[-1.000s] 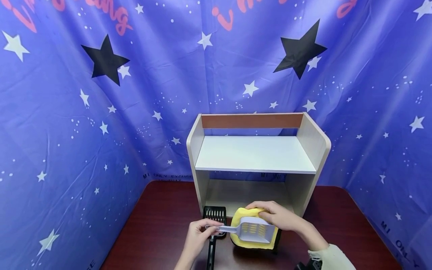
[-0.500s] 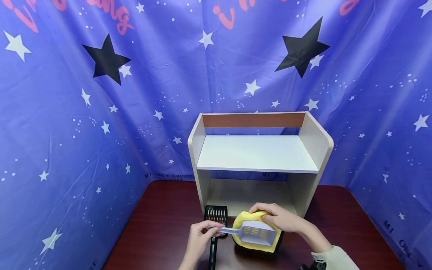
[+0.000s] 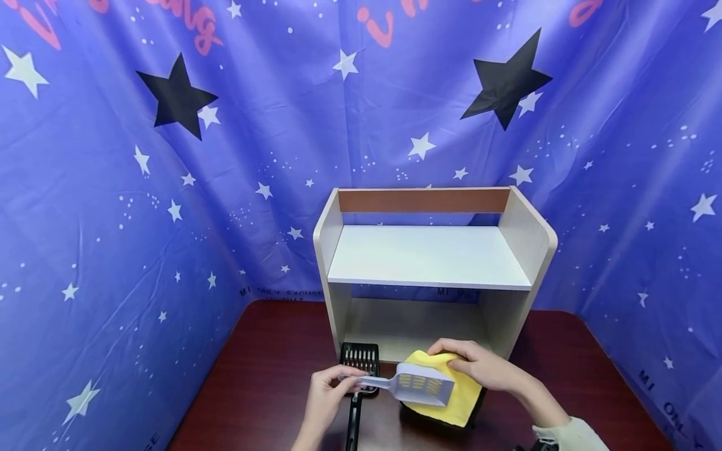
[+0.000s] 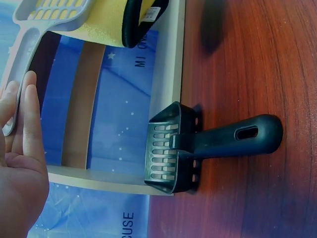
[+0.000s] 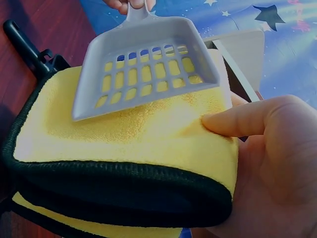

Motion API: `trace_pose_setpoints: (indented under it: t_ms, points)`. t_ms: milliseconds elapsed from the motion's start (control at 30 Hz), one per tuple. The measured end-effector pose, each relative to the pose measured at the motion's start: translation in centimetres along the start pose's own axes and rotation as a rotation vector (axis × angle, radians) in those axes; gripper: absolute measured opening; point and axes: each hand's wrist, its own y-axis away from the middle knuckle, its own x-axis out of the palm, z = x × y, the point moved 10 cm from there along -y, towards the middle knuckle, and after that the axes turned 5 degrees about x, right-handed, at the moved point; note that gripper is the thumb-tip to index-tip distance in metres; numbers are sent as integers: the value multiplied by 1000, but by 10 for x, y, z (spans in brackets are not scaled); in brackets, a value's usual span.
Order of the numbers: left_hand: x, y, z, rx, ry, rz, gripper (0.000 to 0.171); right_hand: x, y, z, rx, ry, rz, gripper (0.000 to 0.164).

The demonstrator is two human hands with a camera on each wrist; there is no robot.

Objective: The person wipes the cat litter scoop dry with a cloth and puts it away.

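Observation:
My left hand (image 3: 329, 394) pinches the handle of a light grey slotted litter scoop (image 3: 423, 383) between thumb and fingers. The scoop's pan lies over a folded yellow cloth with dark edging (image 3: 462, 401), which my right hand (image 3: 479, 365) grips at its upper right side. In the right wrist view the right thumb presses on the cloth (image 5: 124, 141) and the fingers go behind it; the scoop (image 5: 143, 59) is right above the yellow face. A black slotted scoop (image 4: 173, 148) lies on the table beside my left hand, its handle toward the front edge.
A small two-tier shelf (image 3: 429, 257) with a white upper board stands behind the hands on the dark red wooden table (image 3: 271, 369). Purple-blue star-print curtains (image 3: 271, 125) surround the table at the back and both sides.
My right hand and the yellow cloth have shifted to the right, and the cloth's tilt has changed. The grey scoop now sits nearer the cloth's left part, still in my left hand.

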Motion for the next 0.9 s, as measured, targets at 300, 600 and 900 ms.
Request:
trace_pose_setpoints:
  t_ms: [300, 600, 900]
  points:
    - [-16, -2, -1, -1, -25, -65, 9, -10, 11, 0, -55, 42, -55, 26]
    - [-27, 0, -10, 38, -41, -82, 9, -12, 17, -5, -32, -11, -63, 25]
    - [-13, -2, -7, 66, -22, 37, 10, -26, -4, -5, -7, 13, -97, 25]
